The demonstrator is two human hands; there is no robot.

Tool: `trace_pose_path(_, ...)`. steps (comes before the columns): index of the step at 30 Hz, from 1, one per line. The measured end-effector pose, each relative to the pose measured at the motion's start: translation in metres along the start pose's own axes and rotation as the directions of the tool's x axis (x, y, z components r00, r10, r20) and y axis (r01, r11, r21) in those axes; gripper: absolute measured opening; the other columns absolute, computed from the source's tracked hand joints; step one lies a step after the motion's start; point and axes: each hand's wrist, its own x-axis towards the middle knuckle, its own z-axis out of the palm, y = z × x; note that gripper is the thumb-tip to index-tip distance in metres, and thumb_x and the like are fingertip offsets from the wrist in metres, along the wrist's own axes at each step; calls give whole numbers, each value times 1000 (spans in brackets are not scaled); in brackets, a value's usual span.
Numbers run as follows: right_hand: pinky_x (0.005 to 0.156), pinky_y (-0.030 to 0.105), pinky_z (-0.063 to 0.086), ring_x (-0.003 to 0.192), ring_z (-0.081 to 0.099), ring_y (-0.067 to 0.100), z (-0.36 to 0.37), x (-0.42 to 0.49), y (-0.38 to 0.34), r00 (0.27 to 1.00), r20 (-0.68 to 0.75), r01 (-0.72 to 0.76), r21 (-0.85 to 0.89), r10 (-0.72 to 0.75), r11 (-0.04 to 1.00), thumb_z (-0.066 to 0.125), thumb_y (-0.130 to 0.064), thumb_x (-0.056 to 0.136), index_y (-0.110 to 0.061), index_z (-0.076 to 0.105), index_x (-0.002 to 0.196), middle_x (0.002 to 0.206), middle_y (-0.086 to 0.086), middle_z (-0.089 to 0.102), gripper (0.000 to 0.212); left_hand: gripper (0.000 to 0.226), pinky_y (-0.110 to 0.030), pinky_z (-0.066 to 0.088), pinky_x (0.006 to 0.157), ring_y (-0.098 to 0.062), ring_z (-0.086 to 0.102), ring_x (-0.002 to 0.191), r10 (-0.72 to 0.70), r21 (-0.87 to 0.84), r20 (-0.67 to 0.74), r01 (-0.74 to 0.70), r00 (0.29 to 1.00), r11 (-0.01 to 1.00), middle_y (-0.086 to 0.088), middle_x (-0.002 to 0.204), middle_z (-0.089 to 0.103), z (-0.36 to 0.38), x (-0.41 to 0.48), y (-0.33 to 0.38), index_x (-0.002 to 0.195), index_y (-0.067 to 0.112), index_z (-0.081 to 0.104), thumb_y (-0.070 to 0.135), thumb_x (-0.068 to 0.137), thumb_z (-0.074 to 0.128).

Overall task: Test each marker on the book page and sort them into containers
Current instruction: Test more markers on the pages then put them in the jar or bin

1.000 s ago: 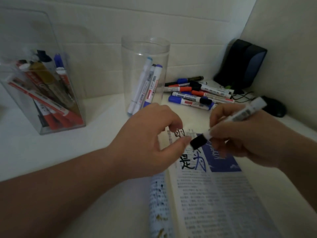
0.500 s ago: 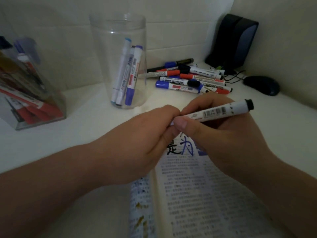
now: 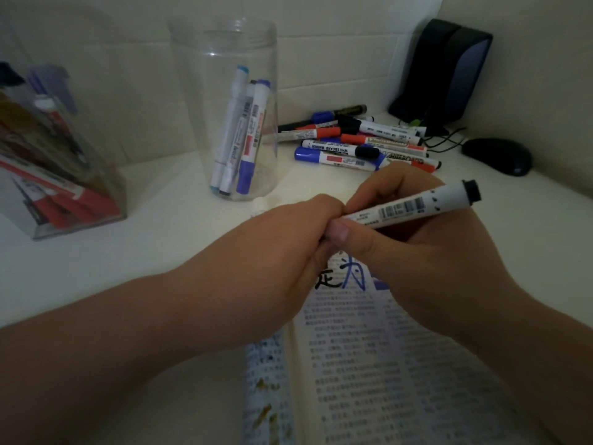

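Marker (image 3: 414, 205): white barrel with a barcode and a black end, held above the book, tilted with the black end up and to the right; low end hidden between the two hands.
Right hand (image 3: 433, 261): grips the marker around the barrel, thumb pressed on the near side, fingers wrapped behind.
Left hand (image 3: 276, 252): curled closed around the marker's low end, knuckles touching the right thumb; anything else inside the fist hidden.
Book (image 3: 385, 364): lies open on the surface (image 3: 144, 252) under both hands; printed page with black and blue pen strokes (image 3: 343, 277) just below the hands.
Round jar (image 3: 224, 59): clear, upright, beyond the hands; three capped markers (image 3: 239, 133) leaning inside.
Clear box (image 3: 96, 175): far left, packed with mostly red markers.
Loose pile (image 3: 353, 142): blue, red and black markers lying flat, right of the jar, near the right hand's far side.
Mouse (image 3: 497, 155): black, far right, cable trailing beside it.
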Motion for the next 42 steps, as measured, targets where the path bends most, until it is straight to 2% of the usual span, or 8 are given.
trace_pose_path(9, 47, 14, 42, 46, 52, 6, -8, -1, -5, 997, 80, -6, 179, -8, 984, 81, -28, 78, -19, 59, 78, 55, -6, 59, 24, 9, -12, 38, 54, -7, 56, 64, 40, -87, -11, -41, 999, 995, 12, 70, 54, -13, 3, 5, 99, 36, 50, 43, 100, 45)
trace_pose_path(11, 42, 16, 40, 43, 50, 6, -13, 0, -8, 999, -21, -25, 129, 28, 991, 77, -29, 78, -19, 57, 75, 52, -5, 56, 22, 35, -17, 39, 56, -7, 57, 71, -33, -63, 78, 38, 996, 997, 13, 77, 55, -18, 5, 0, 115, 39, 47, 63, 90, 52)
trace_pose_path(13, 38, 21, 33, 41, 38, 11, -23, 4, -5, 990, -101, -64, 308, 100, 949, 75, -13, 80, -18, 53, 68, 49, -3, 46, 25, 68, -16, 38, 64, 4, 51, 84, -118, 130, 191, 94, 974, 987, 24, 88, 49, -21, 3, -10, 125, 47, 38, 87, 71, 49)
trace_pose_path(16, 39, 19, 29, 42, 29, 15, -38, 10, 3, 967, -111, -152, 468, 229, 871, 59, -4, 71, -15, 49, 62, 50, 4, 37, 17, 74, -24, 40, 88, 1, 40, 97, -105, 395, 359, -49, 927, 917, 25, 105, 42, -24, 0, -20, 120, 47, 42, 96, 65, 43)
trace_pose_path(20, 39, 27, 42, 50, 57, 27, -37, 6, 2, 906, 178, -415, 195, 384, 889, 76, -13, 72, -5, 68, 73, 66, 19, 66, 11, 78, -31, 38, 93, -5, 37, 99, -206, 435, 443, -9, 872, 900, 23, 108, 37, -26, 2, -15, 115, 49, 34, 101, 57, 41)
trace_pose_path(24, 46, 26, 51, 57, 65, 24, -13, -2, -1, 824, 338, -505, 77, 454, 859, 83, -11, 67, -11, 75, 78, 70, 18, 70, 13, 86, -32, 37, 91, -7, 36, 96, -215, 443, 460, -13, 862, 896, 22, 103, 36, -25, 2, -13, 113, 48, 32, 104, 49, 41)
trace_pose_path(31, 48, 24, 54, 47, 65, 16, 4, -14, -5, 916, 219, -333, -56, 337, 941, 79, -10, 76, -15, 70, 74, 64, 3, 71, 10, 92, -34, 40, 90, -6, 38, 94, -233, 451, 461, 0, 857, 893, 21, 103, 39, -22, 6, -20, 114, 49, 35, 106, 42, 37)
trace_pose_path(42, 49, 14, 49, 53, 65, 3, 10, -16, -1, 917, 214, -288, -226, 336, 930, 81, -26, 73, -27, 71, 75, 69, -9, 72, 11, 92, -33, 35, 88, -8, 37, 92, -229, 466, 437, -1, 870, 885, 20, 102, 38, -20, 5, -23, 110, 47, 32, 105, 38, 31)
